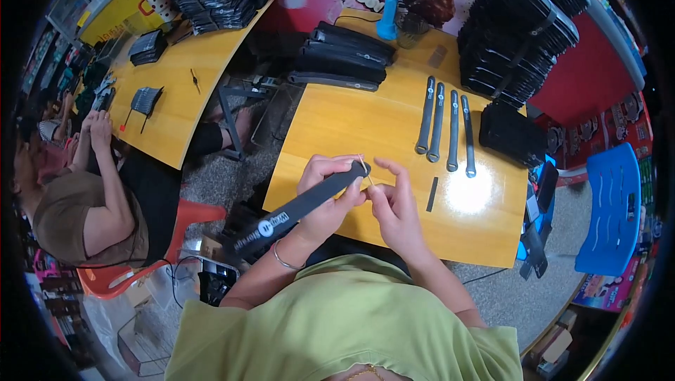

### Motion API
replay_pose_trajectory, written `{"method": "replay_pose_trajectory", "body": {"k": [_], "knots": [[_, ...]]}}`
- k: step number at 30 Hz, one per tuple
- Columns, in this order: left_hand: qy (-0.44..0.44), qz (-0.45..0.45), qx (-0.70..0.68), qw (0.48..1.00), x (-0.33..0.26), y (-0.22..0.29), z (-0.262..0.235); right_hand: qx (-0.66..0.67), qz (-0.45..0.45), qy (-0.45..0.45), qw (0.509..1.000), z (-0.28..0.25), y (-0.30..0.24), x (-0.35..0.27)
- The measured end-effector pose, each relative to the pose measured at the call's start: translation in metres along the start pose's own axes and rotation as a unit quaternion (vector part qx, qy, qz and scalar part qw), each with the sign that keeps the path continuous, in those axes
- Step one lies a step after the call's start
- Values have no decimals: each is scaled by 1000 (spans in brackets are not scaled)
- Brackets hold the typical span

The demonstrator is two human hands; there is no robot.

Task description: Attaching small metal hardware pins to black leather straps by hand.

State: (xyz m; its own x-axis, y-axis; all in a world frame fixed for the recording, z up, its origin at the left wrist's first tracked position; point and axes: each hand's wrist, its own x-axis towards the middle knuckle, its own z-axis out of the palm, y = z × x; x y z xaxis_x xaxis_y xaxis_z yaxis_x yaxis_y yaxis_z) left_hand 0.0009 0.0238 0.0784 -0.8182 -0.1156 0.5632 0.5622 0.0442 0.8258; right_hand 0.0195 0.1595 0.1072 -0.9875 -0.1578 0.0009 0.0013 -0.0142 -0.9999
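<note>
Above the yellow table (pixel 330 124), the left hand (pixel 326 216) grips a dark strap (pixel 309 201) near its end, where the right hand (pixel 398 213) pinches a thin strand (pixel 370 179) that might slip if either grip loosens

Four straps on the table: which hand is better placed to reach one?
Probably the right hand: nearer the four straps, though pinching a thin pale piece; the left hand holds another strap.
</note>
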Motion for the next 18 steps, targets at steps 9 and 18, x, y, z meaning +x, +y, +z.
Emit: {"method": "replay_pose_trajectory", "body": {"k": [9,18], "knots": [[13,-303,-304,903,22,6,-15,-185,-138,15,973,7,-8,5],[-2,-217,-133,967,-2,-10,-13,-228,-120,-1,966,4,15,1]]}}
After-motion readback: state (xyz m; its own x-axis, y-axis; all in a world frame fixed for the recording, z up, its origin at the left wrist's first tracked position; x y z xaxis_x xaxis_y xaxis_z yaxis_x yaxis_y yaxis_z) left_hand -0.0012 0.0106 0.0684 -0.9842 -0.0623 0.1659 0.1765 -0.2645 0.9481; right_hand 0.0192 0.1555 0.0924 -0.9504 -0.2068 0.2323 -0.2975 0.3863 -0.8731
